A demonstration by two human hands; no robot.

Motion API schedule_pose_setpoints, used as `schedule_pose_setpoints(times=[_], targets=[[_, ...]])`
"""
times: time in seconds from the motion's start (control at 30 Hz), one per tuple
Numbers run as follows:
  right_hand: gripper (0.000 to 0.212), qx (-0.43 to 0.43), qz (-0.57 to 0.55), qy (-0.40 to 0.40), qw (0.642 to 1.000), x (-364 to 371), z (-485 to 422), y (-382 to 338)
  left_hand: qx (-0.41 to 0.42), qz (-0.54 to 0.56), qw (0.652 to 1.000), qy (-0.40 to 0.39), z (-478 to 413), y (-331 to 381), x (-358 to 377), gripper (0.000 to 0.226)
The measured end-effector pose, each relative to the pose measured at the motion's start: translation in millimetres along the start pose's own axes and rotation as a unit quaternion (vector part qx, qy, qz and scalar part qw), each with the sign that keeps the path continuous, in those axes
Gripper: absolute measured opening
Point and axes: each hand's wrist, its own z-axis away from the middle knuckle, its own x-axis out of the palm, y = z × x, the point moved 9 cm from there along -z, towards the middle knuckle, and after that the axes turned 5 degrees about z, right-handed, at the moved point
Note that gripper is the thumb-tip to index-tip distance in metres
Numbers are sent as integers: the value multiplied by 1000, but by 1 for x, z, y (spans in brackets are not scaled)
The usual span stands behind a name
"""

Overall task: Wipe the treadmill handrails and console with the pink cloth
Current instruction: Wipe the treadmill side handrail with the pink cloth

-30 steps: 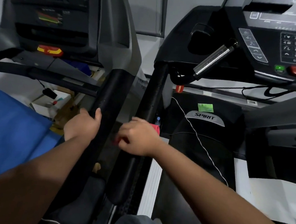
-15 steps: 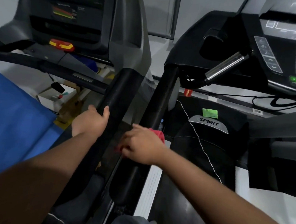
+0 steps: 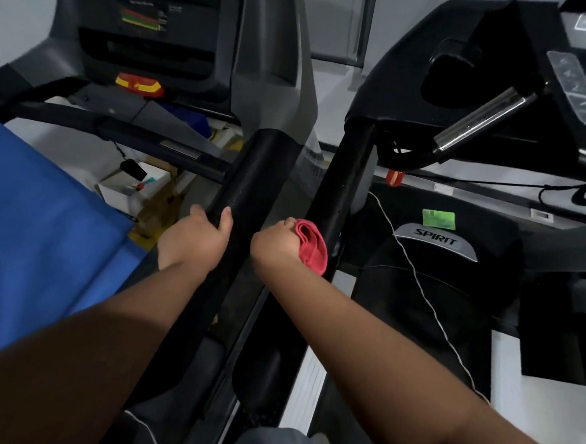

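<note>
My right hand (image 3: 276,243) grips the folded pink cloth (image 3: 312,245) and holds it against the left side of the right treadmill's black handrail (image 3: 345,190). My left hand (image 3: 198,236) is curled round the thicker black handrail (image 3: 252,185) of the left treadmill, thumb over its top. The right treadmill's console (image 3: 581,92) with its arrow buttons sits at the upper right, with a chrome grip bar (image 3: 483,122) slanting below it. The left treadmill's console (image 3: 149,24) is at the top left.
A blue sheet (image 3: 37,226) covers the lower left. Boxes and clutter (image 3: 139,192) lie on the floor behind it. A thin white cord (image 3: 418,281) runs over the right treadmill's motor cover (image 3: 434,240) marked SPIRIT. A narrow gap separates the two handrails.
My right hand has turned and slid to the left side of the right handrail, so more of the pink cloth shows. The camera has tilted and shifted right. My left hand keeps its grip.
</note>
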Motion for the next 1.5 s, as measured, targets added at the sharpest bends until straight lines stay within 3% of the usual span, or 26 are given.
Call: schedule_pose_setpoints(times=[0.17, 0.23, 0.4, 0.53, 0.73, 0.83, 0.9, 0.97, 1.03, 1.17, 1.27, 1.4, 1.5], targets=[[23, -46, -162, 182, 969, -19, 33, 25, -1, 5, 1000, 10, -1, -2, -1, 63], [17, -46, -173, 191, 965, -22, 35, 37, -3, 4, 1000, 8, 0, -2, -1, 62], [18, -6, -112, 124, 986, -22, 3, 34, -9, -2, 1000, 15, -3, -4, 1, 63], [40, -7, 92, -72, 993, 15, -29, 10, -5, 5, 1000, 17, -1, -2, 1, 62], [52, -57, 72, -81, 992, 33, -30, -24, -2, 13, 1000, 13, 1, 0, -1, 63], [45, -94, 26, -16, 995, 18, -4, -27, -8, 16, 1000, 16, 0, -1, -1, 61], [35, -117, -55, 74, 989, 1, 21, -19, -12, 17, 1000, 16, 0, -2, -1, 61], [31, -131, -157, 220, 954, -17, 40, -4, -14, 18, 1000, 16, -1, -3, -1, 61], [37, -103, -239, 286, 922, -16, 48, 23, -13, 14, 1000, 14, -1, -3, -1, 62], [30, -75, -298, 251, 918, -11, 43, 55, -8, 9, 1000, 15, -1, -2, -1, 61], [27, -66, -187, 234, 952, -20, 36, 45, -5, 6, 1000, 14, -2, -3, 1, 62], [35, -46, -1, 109, 993, -9, 8, 9, 0, 1, 1000, 17, -2, -1, 2, 63], [58, -65, 1, -6, 998, 37, -33, -35, 2, 2, 1000, 18, -4, -1, 4, 66]])
